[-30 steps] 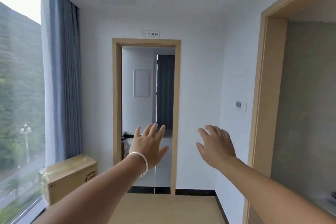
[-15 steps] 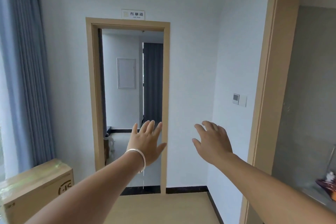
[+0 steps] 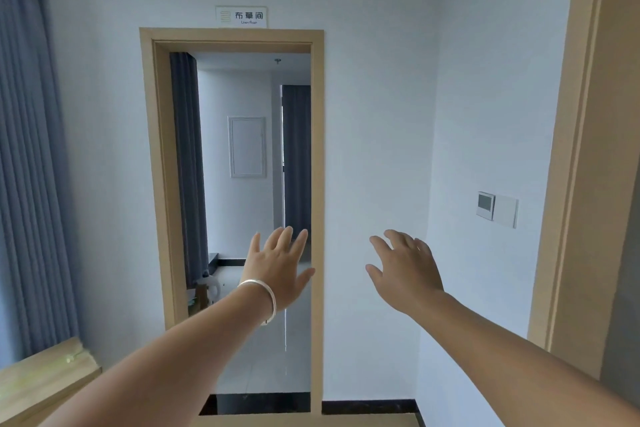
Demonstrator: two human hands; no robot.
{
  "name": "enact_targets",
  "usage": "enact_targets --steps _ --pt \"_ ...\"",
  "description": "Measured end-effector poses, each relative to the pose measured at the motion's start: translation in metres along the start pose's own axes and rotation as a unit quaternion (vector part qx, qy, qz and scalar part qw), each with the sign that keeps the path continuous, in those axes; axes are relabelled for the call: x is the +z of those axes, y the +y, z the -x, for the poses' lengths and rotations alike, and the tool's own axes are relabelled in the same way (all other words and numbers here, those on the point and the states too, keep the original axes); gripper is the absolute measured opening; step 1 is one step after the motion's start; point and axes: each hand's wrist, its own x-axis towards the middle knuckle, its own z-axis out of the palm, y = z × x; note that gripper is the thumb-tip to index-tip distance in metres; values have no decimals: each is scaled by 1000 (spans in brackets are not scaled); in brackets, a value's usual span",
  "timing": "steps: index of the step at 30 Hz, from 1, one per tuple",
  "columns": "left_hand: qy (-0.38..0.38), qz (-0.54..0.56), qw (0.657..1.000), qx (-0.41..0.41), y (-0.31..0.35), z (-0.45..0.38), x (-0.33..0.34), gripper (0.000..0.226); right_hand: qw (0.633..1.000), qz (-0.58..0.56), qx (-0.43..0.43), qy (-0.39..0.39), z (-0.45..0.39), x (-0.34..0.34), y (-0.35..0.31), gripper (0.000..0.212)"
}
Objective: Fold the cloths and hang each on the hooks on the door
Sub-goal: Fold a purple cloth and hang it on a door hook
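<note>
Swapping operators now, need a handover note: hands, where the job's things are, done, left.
Left hand: open, fingers spread, holds nothing, raised in front of the open doorway; bracelet on that wrist.
Right hand: open, fingers loosely spread, holds nothing, raised in front of the white wall right of the doorway.
Job's things: no cloths, hooks or door leaf in view. Sign above the doorway reads as a linen room. Cardboard box at lower left, curtain at left.
Done: nothing that shows.
Left: find the cloths, fold them, hang each on the door hooks.
</note>
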Motion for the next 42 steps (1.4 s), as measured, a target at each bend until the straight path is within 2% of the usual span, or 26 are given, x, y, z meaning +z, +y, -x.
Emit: enact_targets --steps 6,13,25,31,34,42 --pt "-3 4 1000 -2 13 -69 47 72 1000 2 6 -9 -57 52 38 51" --pt "-13 8 1000 -1 1 -145 115 72 1000 3 -2 -22 -129 118 50 51" --pt "11 27 1000 4 -75 -316 229 71 1000 13 -6 -18 -307 221 34 51" --pt "1 8 1000 -14 -133 -358 281 70 999 13 -32 -19 -385 272 -6 51" --pt "-15 -5 999 -39 -172 -367 307 70 998 -11 -67 -14 -420 300 -39 44" --pt "-71 -81 979 -171 -296 -362 377 71 975 -103 -195 -10 -527 395 -170 46"
